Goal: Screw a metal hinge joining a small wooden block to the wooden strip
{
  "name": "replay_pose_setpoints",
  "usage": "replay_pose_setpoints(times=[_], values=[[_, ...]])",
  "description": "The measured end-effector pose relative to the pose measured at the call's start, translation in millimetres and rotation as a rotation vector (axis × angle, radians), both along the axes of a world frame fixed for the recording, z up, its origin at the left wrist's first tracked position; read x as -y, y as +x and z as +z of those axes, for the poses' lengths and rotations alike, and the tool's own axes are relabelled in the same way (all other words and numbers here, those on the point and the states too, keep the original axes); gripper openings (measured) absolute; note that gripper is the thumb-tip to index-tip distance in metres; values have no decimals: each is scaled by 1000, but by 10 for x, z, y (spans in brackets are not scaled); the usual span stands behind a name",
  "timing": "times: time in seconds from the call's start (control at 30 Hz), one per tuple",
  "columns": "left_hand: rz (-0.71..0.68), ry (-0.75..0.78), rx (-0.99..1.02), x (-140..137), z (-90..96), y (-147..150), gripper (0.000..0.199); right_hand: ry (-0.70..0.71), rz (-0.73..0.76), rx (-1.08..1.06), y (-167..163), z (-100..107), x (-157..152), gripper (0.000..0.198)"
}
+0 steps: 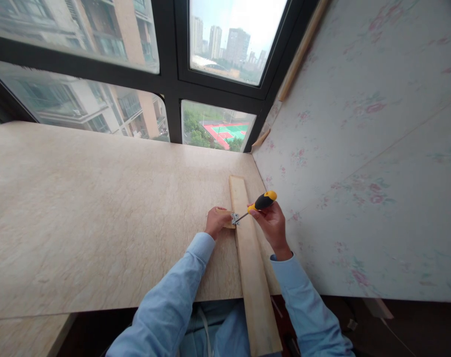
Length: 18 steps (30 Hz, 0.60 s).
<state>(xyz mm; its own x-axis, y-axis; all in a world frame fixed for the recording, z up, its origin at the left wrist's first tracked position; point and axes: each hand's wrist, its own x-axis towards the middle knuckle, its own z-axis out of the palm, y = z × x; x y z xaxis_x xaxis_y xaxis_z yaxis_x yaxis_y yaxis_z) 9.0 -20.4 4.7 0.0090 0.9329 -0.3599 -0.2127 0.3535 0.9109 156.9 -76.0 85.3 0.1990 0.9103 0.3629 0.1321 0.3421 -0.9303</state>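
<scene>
Right hand (272, 223) holds screwdriver (255, 206) on hinge (235, 218).

I see a yellow-and-black screwdriver (260, 203) tilted down-left, its tip on a small metal hinge (235, 218) joining a little wooden block (225, 218) to the long plank (251, 263).

Both arms are covered by long light-blue shirt sleeves with buttoned-style cuffs that end at the wrists, leaving the left hand (216, 221) and the right hand (272, 221) bare. The cloth is plain and creases softly along the forearms. No rings, watch or gloves show.
</scene>
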Motion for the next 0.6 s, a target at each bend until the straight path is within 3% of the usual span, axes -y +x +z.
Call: replay_pose_setpoints(times=[0.3,0.5,0.6], values=[[6,3,-3,19,29,-3,37,-13,-207,316,-17,-4,-37,38],[-5,12,-43,1,-3,1,36,-181,-73,143,-4,64,-31,42],[-9,14,-64,-5,-23,4,35,-199,-11,29,-10,99,-29,44]])
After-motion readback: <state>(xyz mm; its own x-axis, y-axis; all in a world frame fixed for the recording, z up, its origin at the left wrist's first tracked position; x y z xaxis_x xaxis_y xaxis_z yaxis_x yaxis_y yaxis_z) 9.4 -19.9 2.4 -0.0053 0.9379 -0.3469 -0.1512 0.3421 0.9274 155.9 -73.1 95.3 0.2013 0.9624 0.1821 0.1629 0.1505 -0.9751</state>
